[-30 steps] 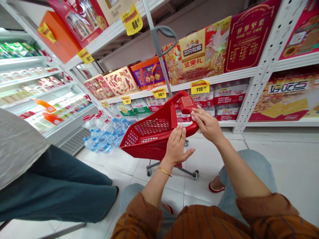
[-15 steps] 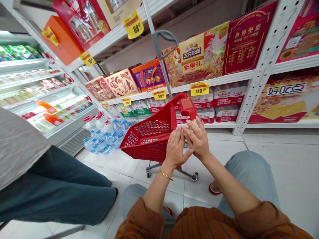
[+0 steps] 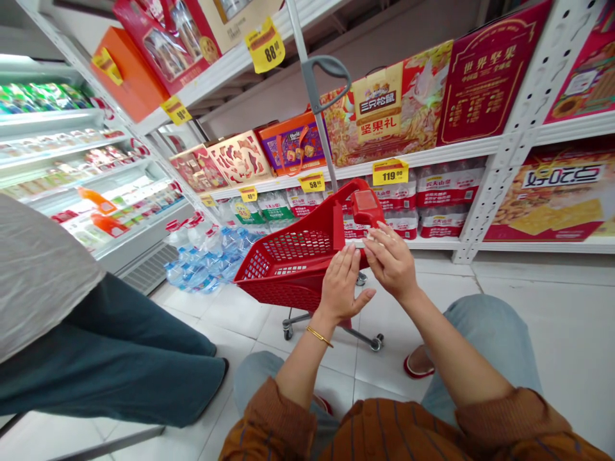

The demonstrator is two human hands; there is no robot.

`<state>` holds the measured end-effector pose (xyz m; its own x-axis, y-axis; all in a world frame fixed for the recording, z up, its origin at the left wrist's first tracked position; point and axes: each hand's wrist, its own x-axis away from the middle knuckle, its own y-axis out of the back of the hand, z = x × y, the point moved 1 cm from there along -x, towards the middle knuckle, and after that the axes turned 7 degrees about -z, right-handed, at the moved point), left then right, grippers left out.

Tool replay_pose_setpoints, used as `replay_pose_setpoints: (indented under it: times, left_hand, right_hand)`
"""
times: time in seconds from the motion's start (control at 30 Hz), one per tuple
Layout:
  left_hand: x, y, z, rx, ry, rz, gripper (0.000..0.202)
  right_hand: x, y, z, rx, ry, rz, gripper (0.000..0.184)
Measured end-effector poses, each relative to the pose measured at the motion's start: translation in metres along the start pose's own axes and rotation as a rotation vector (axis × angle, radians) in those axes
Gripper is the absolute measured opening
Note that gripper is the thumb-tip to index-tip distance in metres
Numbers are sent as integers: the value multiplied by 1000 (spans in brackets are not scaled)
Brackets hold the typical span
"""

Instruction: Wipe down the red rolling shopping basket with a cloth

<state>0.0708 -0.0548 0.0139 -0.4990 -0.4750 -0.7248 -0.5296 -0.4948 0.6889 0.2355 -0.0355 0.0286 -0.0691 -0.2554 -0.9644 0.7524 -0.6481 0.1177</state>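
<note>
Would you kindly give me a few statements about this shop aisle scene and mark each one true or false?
1. The left hand wears a gold bracelet. True.
2. The right hand is gripping the grey handle. False: it is by the red handle of the red shopping trolley, well below the grey handle.
3. The person at the left of the view wears a red top. False: the top is grey, above dark teal trousers.
4. Plastic water bottles lie on the floor by the white metal shelving. True.
</note>
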Motion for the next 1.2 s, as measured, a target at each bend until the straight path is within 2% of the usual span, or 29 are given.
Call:
replay_pose_setpoints:
  times: [0.43,0.73,0.87,1.03,1.2]
  left_hand:
    - [1,3,-1,4,10,9,81]
    - [7,10,6,-15,-7,10,81]
    - [12,18,8,-21,6,2,79]
    - [18,32,4,-12,63,-53,78]
    - [7,41,-7,-54,106,-140,77]
  right_hand:
    - [-16,3,-29,-153,-161,3,25]
    - [-17,-5,-41,-245,-275,28,28]
    - [-17,-9,-36,-284,-288,39,29]
    - [-16,-10,-16,-256,-273,51,28]
    - [-10,-11,6,-219,-224,53,23]
